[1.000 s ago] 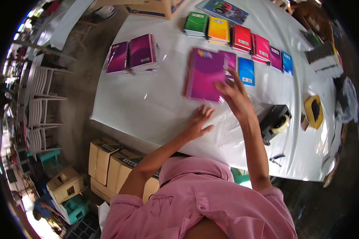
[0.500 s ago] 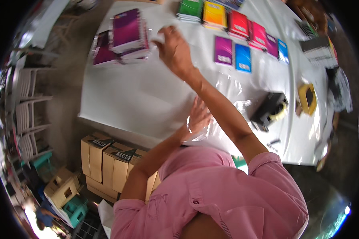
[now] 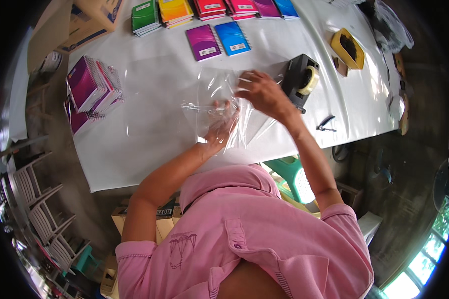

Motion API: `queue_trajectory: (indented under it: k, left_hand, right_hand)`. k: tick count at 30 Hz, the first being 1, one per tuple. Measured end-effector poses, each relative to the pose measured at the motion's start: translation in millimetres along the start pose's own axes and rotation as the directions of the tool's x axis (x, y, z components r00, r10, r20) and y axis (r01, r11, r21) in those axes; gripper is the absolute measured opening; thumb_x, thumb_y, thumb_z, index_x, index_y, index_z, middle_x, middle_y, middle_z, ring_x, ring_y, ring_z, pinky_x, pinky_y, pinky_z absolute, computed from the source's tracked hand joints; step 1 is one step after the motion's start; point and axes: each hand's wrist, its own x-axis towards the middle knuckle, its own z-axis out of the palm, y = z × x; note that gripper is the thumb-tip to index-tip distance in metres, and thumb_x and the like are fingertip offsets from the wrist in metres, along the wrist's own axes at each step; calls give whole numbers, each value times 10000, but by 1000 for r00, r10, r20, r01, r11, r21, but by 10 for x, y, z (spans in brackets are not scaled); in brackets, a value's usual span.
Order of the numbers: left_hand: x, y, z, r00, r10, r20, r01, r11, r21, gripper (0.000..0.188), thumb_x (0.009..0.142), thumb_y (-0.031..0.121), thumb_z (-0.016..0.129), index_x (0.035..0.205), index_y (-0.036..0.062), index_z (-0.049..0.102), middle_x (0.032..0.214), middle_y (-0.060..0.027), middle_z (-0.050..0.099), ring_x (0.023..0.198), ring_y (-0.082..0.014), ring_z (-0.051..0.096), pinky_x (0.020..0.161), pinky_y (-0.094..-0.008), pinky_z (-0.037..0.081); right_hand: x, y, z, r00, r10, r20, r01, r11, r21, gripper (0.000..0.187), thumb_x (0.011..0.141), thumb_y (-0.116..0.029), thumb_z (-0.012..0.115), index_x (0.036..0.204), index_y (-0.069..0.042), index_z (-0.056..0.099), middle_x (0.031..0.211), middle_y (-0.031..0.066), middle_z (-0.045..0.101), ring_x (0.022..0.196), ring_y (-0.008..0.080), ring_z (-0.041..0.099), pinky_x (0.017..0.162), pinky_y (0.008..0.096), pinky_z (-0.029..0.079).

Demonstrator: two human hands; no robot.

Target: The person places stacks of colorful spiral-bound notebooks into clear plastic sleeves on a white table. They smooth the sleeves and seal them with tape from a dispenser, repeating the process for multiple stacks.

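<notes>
A clear plastic bag or sheet (image 3: 194, 124) lies loosely on the white table in front of me, wrinkled and glossy. My left hand (image 3: 220, 128) is against it, fingers stretched out and seen through the film; whether they are inside or beneath it I cannot tell. Just to the right, my right hand (image 3: 267, 97) hovers at the plastic's upper right edge, its fingers apart and slightly bent. Left of the plastic stands a stack of purple spiral notebooks (image 3: 85, 82), apparently wrapped in clear film. A purple notebook (image 3: 203, 42) and a blue notebook (image 3: 233, 39) lie side by side beyond.
Green (image 3: 144, 17), yellow (image 3: 174, 10) and red notebooks (image 3: 209, 7) line the far edge. A black tape dispenser (image 3: 297, 74) stands beside my right hand, small cutters (image 3: 326, 123) nearer me. A yellow container (image 3: 348, 47) sits right; a cardboard box (image 3: 92, 22) far left.
My right hand has moved from near the purple notebook stack back to the right, to the edge of the plastic. My left hand stays at the plastic. The view has shifted.
</notes>
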Motion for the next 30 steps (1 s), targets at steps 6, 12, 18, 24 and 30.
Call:
queue_trajectory:
  k: [6,12,18,24,30]
  left_hand:
    - [143,14,203,999,-40,-13,-3,240,-971,454,982,402,410,1348,137,456,1392,-57,464,1279,-227,442,1086,-374,350]
    - [129,161,-85,986,-153,63,160,980,-116,684,867,321,579,1454,106,302,1476,-101,359,1276,-388,412,1034,-485,393]
    - [51,149,-432,983,-62,173,-69,747,661,797,772,152,730,1456,74,331,1528,-130,275,1321,-473,333,1021,-565,379]
    - [311,260,-321,914,385,-125,-250,780,574,650,843,217,653,1438,172,397,1512,-64,326,1367,-461,254,1069,-613,276]
    - [499,108,1,937,328,-118,-185,756,628,629,818,244,653,1412,240,444,1518,-44,312,1389,-447,215,1075,-656,205]
  right_hand:
    - [646,-599,464,886,-148,440,39,968,247,501,887,-584,447,1074,-167,654,1040,-1,646,1145,162,534,1162,518,126]
    - [-390,116,145,956,152,249,-119,982,-145,414,747,-565,627,668,-164,692,659,6,617,786,159,597,937,439,291]
    - [-1390,75,-17,857,419,299,-420,905,-67,159,759,-71,717,916,-96,718,967,30,690,1146,167,572,1101,502,213]
    - [-1527,-48,52,492,768,-411,-608,640,469,247,713,142,599,880,-38,626,978,100,636,942,293,599,899,438,452]
    - [-1581,110,669,80,923,-377,-628,340,700,894,684,-306,859,1314,46,331,1228,229,433,1157,340,471,998,428,395]
